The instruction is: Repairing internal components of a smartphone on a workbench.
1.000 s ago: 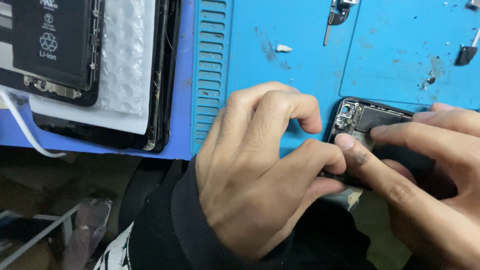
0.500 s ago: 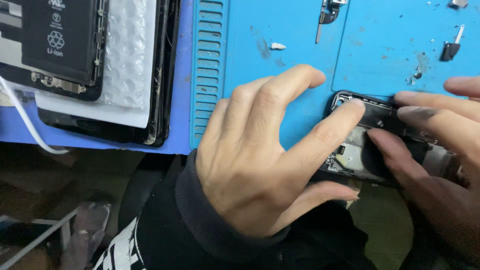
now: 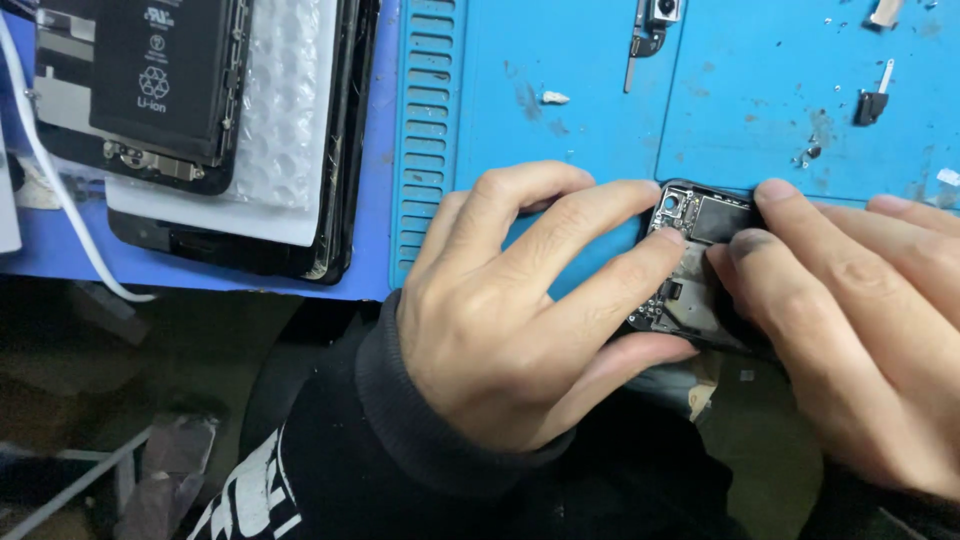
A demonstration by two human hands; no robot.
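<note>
An opened black phone (image 3: 695, 265) lies at the near edge of a blue work mat (image 3: 600, 110), its circuit board and camera part showing. My left hand (image 3: 520, 310) grips the phone's left end, fingers stretched over the top edge and thumb under the near side. My right hand (image 3: 850, 330) rests on the phone's right part, its fingertips pressing on the board inside. Most of the phone's right half is hidden under my right hand.
At the far left lies a stack of opened phones (image 3: 250, 200) with a black battery (image 3: 165, 75) and bubble wrap (image 3: 285, 110) on top. A white cable (image 3: 60, 210) curves past it. Small loose parts (image 3: 650, 25) and a black connector piece (image 3: 872, 100) sit on the mat's far side.
My left hand's fingers have uncurled and stretched out over the phone's left end. My right fingers have shifted along the board. The phone stays at the mat's near edge.
</note>
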